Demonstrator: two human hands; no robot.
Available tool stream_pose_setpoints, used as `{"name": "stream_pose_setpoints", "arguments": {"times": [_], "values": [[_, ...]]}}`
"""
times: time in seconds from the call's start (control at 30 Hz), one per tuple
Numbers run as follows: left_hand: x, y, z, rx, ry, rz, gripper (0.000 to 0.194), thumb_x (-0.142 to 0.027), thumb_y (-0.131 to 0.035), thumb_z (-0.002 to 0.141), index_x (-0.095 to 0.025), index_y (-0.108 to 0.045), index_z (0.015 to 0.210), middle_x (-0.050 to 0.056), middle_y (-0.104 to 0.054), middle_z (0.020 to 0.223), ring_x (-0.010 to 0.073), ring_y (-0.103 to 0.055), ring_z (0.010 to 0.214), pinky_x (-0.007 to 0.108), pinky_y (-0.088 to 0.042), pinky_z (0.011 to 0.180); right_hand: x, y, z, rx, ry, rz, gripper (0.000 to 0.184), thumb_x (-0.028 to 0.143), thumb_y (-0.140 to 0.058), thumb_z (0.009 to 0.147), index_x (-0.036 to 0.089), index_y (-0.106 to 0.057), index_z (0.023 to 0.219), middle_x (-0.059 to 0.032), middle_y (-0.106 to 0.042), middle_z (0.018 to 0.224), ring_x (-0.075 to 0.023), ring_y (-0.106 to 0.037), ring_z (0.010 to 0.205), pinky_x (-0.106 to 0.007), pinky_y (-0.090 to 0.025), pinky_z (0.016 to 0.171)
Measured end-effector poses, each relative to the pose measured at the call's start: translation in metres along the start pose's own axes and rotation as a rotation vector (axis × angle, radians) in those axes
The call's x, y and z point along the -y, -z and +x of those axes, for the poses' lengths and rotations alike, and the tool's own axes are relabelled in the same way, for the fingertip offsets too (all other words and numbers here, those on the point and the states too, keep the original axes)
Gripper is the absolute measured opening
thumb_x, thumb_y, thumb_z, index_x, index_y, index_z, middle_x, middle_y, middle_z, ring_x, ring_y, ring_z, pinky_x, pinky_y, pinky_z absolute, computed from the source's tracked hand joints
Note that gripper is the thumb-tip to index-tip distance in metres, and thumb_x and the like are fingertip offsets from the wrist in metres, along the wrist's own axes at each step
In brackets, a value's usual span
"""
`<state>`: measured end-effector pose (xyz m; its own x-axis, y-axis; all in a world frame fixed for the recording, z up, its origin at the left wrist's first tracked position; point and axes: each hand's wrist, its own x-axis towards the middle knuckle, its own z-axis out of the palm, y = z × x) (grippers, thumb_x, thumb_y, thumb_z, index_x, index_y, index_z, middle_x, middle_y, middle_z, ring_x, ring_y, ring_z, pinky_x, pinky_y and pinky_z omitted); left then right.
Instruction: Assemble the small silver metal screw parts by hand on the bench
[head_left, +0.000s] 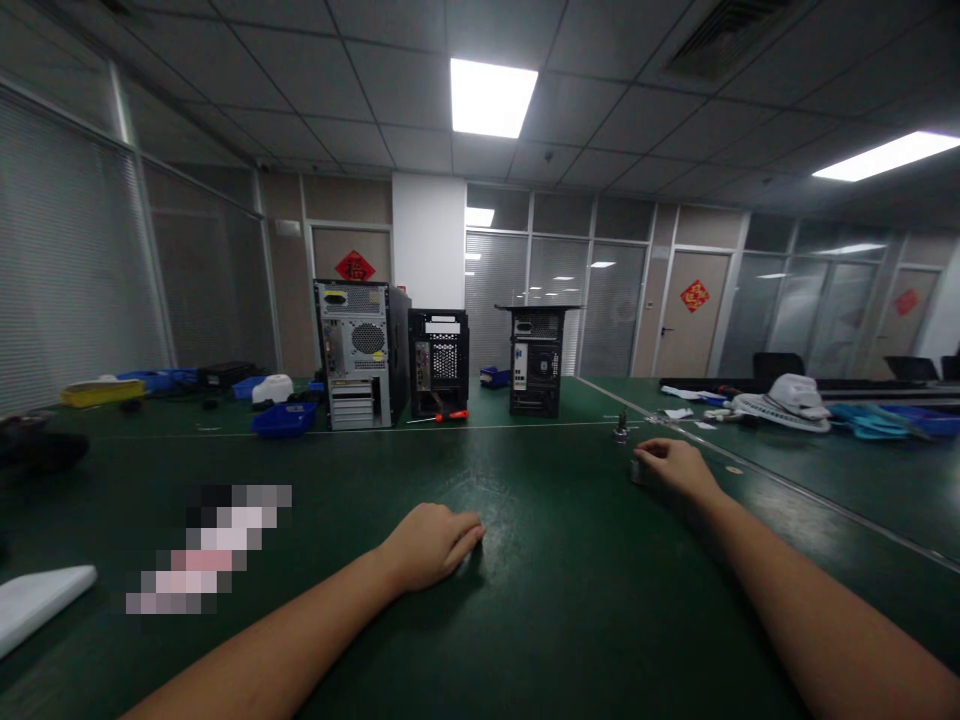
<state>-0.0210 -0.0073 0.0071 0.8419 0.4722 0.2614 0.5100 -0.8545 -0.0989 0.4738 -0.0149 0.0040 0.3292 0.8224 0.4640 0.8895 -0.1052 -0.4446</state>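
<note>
On the green table, my left hand (433,545) rests with its fingers curled and pressed together. Whatever it may hold is hidden beneath the fingers. Farther right and forward, my right hand (679,466) is closed, thumb and fingertips pinching a small grey metal cylinder (637,472) at the tabletop. Just beyond that hand stands a small upright metal piece (621,428) with a narrow top and wider base; its exact kind is too small to make out.
Computer towers stand at the back: a large one (367,350), a black one (439,362) and another (534,365). A red-handled screwdriver (450,415) lies before them. Blue tray (283,420) at left, white hat (787,403) at right, white object (45,600) near left. A seam (810,510) crosses the table.
</note>
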Motion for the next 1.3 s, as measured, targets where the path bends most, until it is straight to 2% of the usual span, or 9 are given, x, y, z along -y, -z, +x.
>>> {"name": "stream_pose_setpoints", "arguments": {"times": [0.13, 0.33, 0.57, 0.77, 1.0, 1.3], "values": [[0.000, 0.001, 0.000, 0.007, 0.001, -0.013, 0.042, -0.042, -0.027, 0.105, -0.023, -0.062, 0.093, 0.001, -0.067, 0.072, 0.0175, -0.063, 0.064, 0.027, -0.038, 0.060, -0.004, -0.003, 0.003, 0.020, 0.010, 0.018, 0.035, 0.046, -0.060, 0.083, 0.021, -0.079, 0.099, -0.0090, -0.079, 0.098, -0.0286, -0.071, 0.090, -0.035, -0.050, 0.079], [-0.001, 0.001, 0.000, 0.008, 0.007, -0.010, 0.041, -0.042, -0.027, 0.106, -0.023, -0.061, 0.092, 0.001, -0.067, 0.071, 0.0175, -0.063, 0.064, 0.026, -0.038, 0.061, -0.005, -0.006, 0.004, 0.086, -0.041, 0.096, 0.038, 0.049, -0.060, 0.085, 0.020, -0.078, 0.102, -0.0090, -0.079, 0.091, -0.0234, -0.071, 0.070, -0.035, -0.051, 0.074], [0.000, 0.000, 0.000, -0.002, 0.001, -0.007, 0.040, -0.041, -0.028, 0.105, -0.023, -0.061, 0.093, 0.001, -0.067, 0.071, 0.0178, -0.063, 0.064, 0.027, -0.037, 0.060, -0.003, -0.006, 0.003, 0.111, -0.078, 0.237, 0.038, 0.053, -0.070, 0.077, 0.019, -0.077, 0.093, -0.0098, -0.078, 0.091, -0.0238, -0.072, 0.074, -0.034, -0.053, 0.071], [-0.001, 0.000, 0.000, -0.006, 0.000, -0.015, 0.041, -0.042, -0.027, 0.105, -0.023, -0.061, 0.093, 0.001, -0.067, 0.071, 0.0178, -0.063, 0.064, 0.027, -0.037, 0.060, -0.003, -0.008, 0.003, 0.130, -0.074, 0.263, 0.040, 0.057, -0.073, 0.073, 0.018, -0.074, 0.085, -0.0096, -0.077, 0.087, -0.0232, -0.072, 0.070, -0.035, -0.055, 0.069], [0.000, -0.002, 0.001, -0.010, -0.008, 0.001, 0.042, -0.043, -0.027, 0.106, -0.023, -0.061, 0.092, 0.001, -0.067, 0.070, 0.0173, -0.063, 0.063, 0.027, -0.037, 0.060, 0.007, -0.008, -0.001, 0.110, -0.062, 0.341, 0.040, 0.056, -0.069, 0.077, 0.018, -0.072, 0.088, -0.0096, -0.076, 0.090, -0.0226, -0.071, 0.074, -0.033, -0.057, 0.064], [0.000, -0.001, 0.001, -0.012, -0.002, -0.016, 0.038, -0.043, -0.029, 0.105, -0.024, -0.061, 0.093, 0.000, -0.066, 0.070, 0.0175, -0.063, 0.064, 0.027, -0.038, 0.059, 0.012, -0.007, -0.001, 0.147, 0.009, 0.274, 0.041, 0.058, -0.066, 0.079, 0.020, -0.073, 0.089, -0.0078, -0.076, 0.088, -0.0219, -0.069, 0.071, -0.034, -0.054, 0.065]]}}
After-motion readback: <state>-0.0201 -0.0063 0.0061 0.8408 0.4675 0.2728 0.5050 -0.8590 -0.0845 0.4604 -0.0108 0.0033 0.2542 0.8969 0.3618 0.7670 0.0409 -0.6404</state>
